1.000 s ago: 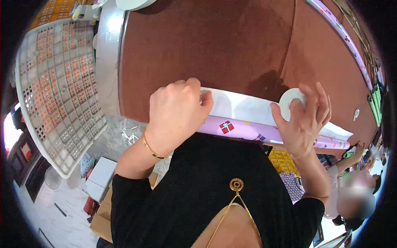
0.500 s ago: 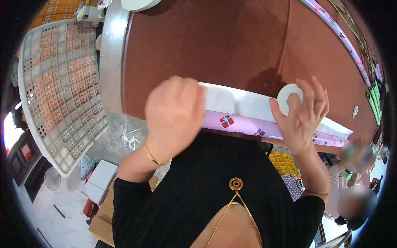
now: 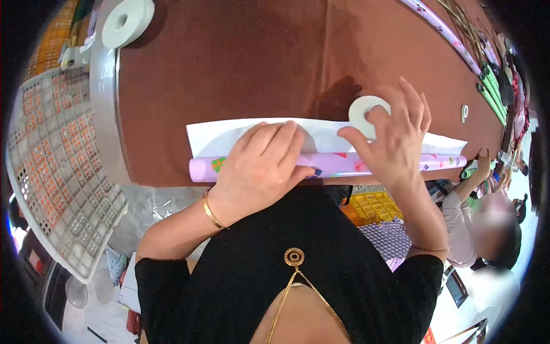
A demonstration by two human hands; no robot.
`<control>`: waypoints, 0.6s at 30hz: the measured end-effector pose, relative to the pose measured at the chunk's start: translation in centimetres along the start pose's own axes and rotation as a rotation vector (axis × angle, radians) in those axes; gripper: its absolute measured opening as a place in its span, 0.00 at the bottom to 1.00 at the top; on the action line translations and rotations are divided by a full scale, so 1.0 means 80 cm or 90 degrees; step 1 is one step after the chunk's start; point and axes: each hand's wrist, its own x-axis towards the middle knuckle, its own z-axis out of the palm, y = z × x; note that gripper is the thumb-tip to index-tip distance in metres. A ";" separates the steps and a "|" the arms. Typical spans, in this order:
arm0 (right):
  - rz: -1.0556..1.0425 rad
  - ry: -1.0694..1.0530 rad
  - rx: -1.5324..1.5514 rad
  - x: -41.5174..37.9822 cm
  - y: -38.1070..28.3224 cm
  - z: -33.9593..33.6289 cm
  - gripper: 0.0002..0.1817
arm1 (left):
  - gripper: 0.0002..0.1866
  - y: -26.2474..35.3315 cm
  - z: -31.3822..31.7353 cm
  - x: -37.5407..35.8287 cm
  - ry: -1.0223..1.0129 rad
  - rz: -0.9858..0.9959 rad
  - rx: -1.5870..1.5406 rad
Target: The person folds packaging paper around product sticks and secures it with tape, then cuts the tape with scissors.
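Palm down, my left hand (image 3: pixel 258 172) presses flat on the lilac gift-patterned roll (image 3: pixel 200 171), released rather than clenched: the fingers lie close together over the white paper strip (image 3: pixel 207 136), and the thumb stretches out along the roll. A gold bracelet (image 3: pixel 212 211) circles that wrist. My right hand (image 3: pixel 398 146) is raised over the right-hand part of the roll, its thumb and fingers spread; one finger bends into the hole of a white tape ring (image 3: pixel 358 109). I can't tell whether I grip that ring or only touch it.

The roll lies lengthwise along the near edge of the brown-covered table (image 3: pixel 229 63), just in front of my black shirt (image 3: pixel 246 269). The strip extends from the roll's far side, and the ring stands beyond the roll. Past its right end I see a smaller white ring (image 3: pixel 464 113), with green tubes (image 3: pixel 494 94) farther off. Well beyond its left end is a thick white roll (image 3: pixel 112 31), and a white crate (image 3: pixel 63 166) sits to its left. Another person's hand (image 3: pixel 484 163) is near the roll's right end.
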 end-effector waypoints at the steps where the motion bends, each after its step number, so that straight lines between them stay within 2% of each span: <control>1: -0.007 -0.003 0.003 -0.003 0.010 -0.006 0.23 | 0.30 0.000 -0.001 0.000 -0.001 -0.003 0.006; 4: -0.009 -0.016 -0.001 -0.014 0.044 -0.032 0.21 | 0.28 0.003 -0.004 0.004 -0.002 0.002 0.029; 11: 0.123 -0.057 -0.095 -0.055 0.115 -0.069 0.18 | 0.28 0.002 -0.005 0.003 -0.024 0.008 0.079; 16: 0.173 -0.041 -0.111 -0.074 0.120 -0.055 0.20 | 0.27 0.003 -0.004 -0.001 -0.038 0.001 0.097; 18: 0.186 0.006 -0.136 -0.075 0.114 -0.046 0.20 | 0.28 0.003 -0.004 -0.002 -0.050 -0.004 0.113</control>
